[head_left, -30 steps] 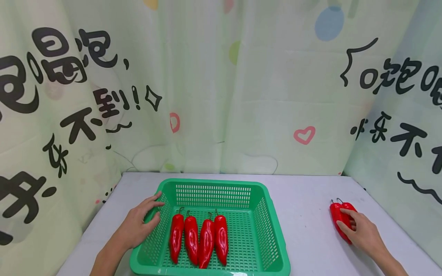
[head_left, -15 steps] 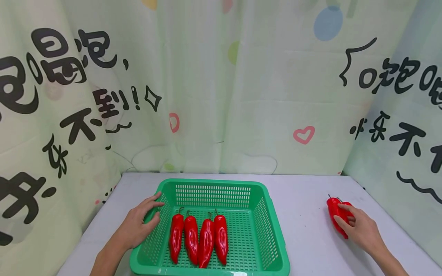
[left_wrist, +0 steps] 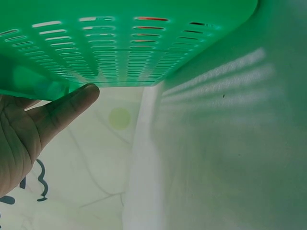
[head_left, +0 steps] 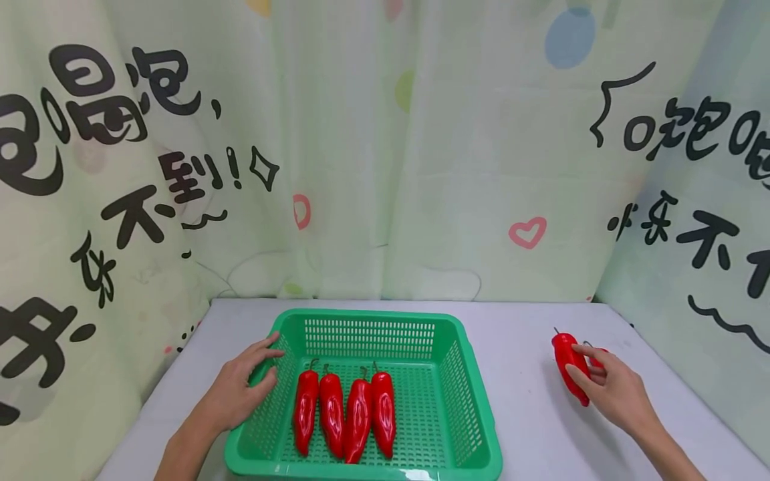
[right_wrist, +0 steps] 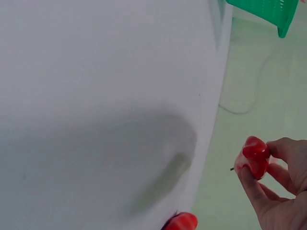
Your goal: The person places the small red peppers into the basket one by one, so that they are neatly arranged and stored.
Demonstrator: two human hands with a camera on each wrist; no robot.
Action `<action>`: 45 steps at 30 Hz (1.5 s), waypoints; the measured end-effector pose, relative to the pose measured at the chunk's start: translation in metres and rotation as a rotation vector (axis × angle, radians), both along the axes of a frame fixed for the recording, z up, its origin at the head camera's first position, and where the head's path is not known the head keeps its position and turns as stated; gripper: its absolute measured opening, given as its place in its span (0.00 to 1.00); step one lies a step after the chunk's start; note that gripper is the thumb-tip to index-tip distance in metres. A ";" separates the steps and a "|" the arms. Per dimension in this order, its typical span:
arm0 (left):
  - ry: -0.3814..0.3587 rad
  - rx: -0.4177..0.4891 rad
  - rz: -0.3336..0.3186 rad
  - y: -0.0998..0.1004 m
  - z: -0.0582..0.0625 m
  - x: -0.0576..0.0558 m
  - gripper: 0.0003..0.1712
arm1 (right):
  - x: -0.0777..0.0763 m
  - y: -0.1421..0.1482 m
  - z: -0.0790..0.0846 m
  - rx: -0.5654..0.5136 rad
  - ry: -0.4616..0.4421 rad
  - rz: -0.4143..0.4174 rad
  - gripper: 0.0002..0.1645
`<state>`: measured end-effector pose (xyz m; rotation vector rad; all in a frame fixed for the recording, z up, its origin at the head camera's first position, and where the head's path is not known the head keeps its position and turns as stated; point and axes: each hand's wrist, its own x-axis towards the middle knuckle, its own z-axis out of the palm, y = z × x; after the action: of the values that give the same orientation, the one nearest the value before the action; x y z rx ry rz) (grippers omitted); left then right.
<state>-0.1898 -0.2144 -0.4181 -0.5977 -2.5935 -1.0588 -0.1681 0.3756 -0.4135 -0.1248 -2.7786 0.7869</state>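
My right hand pinches a glossy red chili pepper between thumb and fingers, stem pointing away. It is raised off the table, with a shadow below. A second red chili pepper lies on the table, partly hidden by the right hand in the head view. My left hand rests at the left rim of a green plastic basket, fingers spread and fairly straight. In the left wrist view one finger of the left hand shows outside the basket wall. Several red chili peppers lie side by side inside the basket.
The white table carries the basket left of centre. Its far edge meets a pale green printed curtain, which also hangs along both sides. Bare tabletop shows between the basket and the right hand.
My right hand has lifted one chili pepper from beside the other and moved it left, towards the basket. The left hand has stayed at the basket rim.
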 end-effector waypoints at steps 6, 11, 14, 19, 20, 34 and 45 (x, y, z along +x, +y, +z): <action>-0.004 -0.003 -0.002 -0.001 0.002 0.000 0.17 | 0.005 -0.016 0.012 -0.035 0.012 0.018 0.35; 0.002 -0.006 -0.002 -0.002 0.002 -0.001 0.17 | 0.007 -0.024 0.020 -0.062 0.006 0.024 0.37; 0.003 -0.008 -0.007 -0.001 0.002 -0.001 0.17 | 0.009 -0.026 0.021 -0.066 0.000 0.021 0.37; 0.011 -0.009 -0.015 0.001 0.002 0.000 0.17 | 0.012 -0.029 0.020 -0.064 0.009 0.022 0.36; 0.013 -0.009 -0.015 0.001 0.002 0.000 0.17 | 0.013 -0.029 0.020 -0.063 0.017 0.025 0.35; 0.010 -0.005 -0.002 0.000 0.003 -0.001 0.17 | 0.015 -0.052 0.031 -0.066 0.089 0.102 0.33; 0.014 -0.012 -0.008 0.000 0.000 0.000 0.17 | 0.018 -0.071 0.037 -0.089 0.103 0.137 0.32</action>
<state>-0.1897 -0.2149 -0.4185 -0.6166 -2.5892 -1.0379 -0.1498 0.3051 -0.3769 0.0885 -2.6778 0.9240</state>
